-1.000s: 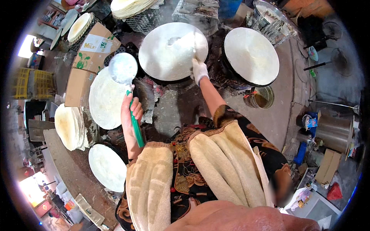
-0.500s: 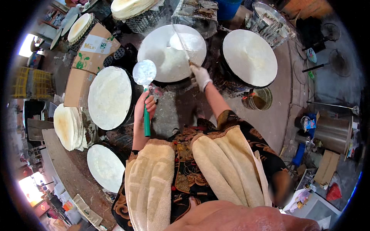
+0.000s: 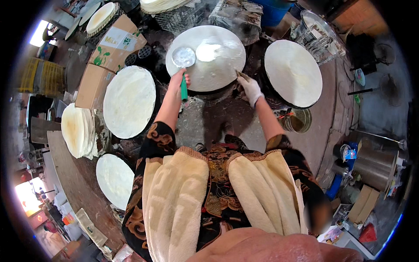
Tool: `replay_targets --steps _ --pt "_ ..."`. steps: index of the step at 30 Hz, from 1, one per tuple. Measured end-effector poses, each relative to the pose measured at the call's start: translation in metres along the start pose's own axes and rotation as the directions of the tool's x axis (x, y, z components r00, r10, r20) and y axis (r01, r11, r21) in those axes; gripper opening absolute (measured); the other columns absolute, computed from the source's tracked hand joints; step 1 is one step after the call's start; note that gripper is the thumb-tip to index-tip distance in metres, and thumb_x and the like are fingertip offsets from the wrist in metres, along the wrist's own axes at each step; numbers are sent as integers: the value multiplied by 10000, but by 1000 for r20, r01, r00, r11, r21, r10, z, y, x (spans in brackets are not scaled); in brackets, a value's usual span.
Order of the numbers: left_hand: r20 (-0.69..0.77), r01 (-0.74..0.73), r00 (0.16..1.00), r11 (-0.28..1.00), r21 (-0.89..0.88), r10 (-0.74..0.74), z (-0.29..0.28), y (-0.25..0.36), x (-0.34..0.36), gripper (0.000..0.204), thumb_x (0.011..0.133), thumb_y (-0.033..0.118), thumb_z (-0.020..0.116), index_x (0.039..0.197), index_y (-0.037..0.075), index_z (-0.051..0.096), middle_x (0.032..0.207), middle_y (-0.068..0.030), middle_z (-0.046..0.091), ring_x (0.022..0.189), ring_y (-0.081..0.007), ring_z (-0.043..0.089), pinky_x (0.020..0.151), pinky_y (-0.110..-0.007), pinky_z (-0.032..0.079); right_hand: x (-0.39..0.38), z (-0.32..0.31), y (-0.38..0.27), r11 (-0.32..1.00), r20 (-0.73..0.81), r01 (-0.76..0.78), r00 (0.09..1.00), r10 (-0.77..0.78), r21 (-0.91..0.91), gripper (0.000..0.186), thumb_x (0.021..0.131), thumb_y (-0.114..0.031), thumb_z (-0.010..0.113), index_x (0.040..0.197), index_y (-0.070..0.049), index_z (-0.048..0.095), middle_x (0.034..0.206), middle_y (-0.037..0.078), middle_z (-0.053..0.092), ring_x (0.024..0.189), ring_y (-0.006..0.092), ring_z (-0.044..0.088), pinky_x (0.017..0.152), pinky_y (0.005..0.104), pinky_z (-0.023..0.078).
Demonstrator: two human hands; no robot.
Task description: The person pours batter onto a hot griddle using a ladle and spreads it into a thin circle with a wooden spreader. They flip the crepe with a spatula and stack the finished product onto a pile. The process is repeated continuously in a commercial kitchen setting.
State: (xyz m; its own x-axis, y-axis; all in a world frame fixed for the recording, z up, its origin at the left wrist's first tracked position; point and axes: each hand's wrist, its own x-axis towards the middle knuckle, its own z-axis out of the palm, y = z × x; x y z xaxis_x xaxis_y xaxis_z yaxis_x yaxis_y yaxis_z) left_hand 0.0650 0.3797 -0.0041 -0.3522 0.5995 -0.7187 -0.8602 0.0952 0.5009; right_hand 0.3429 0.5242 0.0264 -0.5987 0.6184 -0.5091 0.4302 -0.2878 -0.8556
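Before me is a round griddle (image 3: 214,81) coated in pale batter, with a thicker white patch (image 3: 208,52) near its middle. My bare left hand (image 3: 179,81) is closed round the green handle of a ladle (image 3: 183,57). The ladle's round, whitened head is over the griddle's left part; whether it touches the batter I cannot tell. My right hand (image 3: 250,89), in a white glove, pinches a thin wooden-looking spreader (image 3: 238,73) at the griddle's near right edge. Most of the spreader's length is hard to make out.
More batter-covered griddles stand to the right (image 3: 293,73), left (image 3: 129,101) and lower left (image 3: 114,181). A stack of thin round flatbreads (image 3: 77,131) sits at far left beside a cardboard box (image 3: 92,86). A metal bucket (image 3: 299,121) is below the right griddle.
My left hand has moved the ladle forward and right, over the middle griddle. My right hand has drawn the spreader from across the batter to the griddle's near right edge.
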Motion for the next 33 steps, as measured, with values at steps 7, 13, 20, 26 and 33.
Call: replay_targets --steps 7,13,20,26,33 --pt "-115 -284 928 872 399 354 60 -16 9 194 905 164 502 1054 46 466 663 -57 487 475 -146 472 389 -286 405 -4 96 17 974 -14 -15 1000 18 228 437 935 -326 469 1336 -153 484 656 19 516 438 97 414 375 253 346" --pt "-166 -291 919 899 327 358 69 -22 22 174 893 154 480 1005 22 466 682 -85 508 472 -168 499 386 -313 431 10 58 8 988 25 -18 1000 15 156 464 934 -326 472 1370 -170 441 633 12 498 439 92 400 366 239 342" --pt "261 123 965 891 -437 -5 44 -6 -4 171 944 203 487 830 103 410 533 25 393 407 -90 350 364 -228 312 -17 50 -31 988 105 15 994 -31 151 463 920 -298 507 1347 -123 475 732 23 583 523 82 502 432 234 407" --pt "197 -49 973 938 -344 124 42 3 -64 175 954 236 518 1015 84 456 518 53 346 395 -57 335 354 -200 311 9 49 26 933 9 267 962 -273 -241 470 919 -285 526 1309 -22 508 1177 143 615 1033 148 567 885 252 420" --pt "335 -131 912 943 -307 236 26 4 -151 105 943 188 516 896 129 442 527 72 376 397 -41 357 323 -186 280 -65 78 1 998 90 33 995 -38 56 408 894 -242 582 1280 -111 564 715 -27 553 510 59 444 442 219 345"
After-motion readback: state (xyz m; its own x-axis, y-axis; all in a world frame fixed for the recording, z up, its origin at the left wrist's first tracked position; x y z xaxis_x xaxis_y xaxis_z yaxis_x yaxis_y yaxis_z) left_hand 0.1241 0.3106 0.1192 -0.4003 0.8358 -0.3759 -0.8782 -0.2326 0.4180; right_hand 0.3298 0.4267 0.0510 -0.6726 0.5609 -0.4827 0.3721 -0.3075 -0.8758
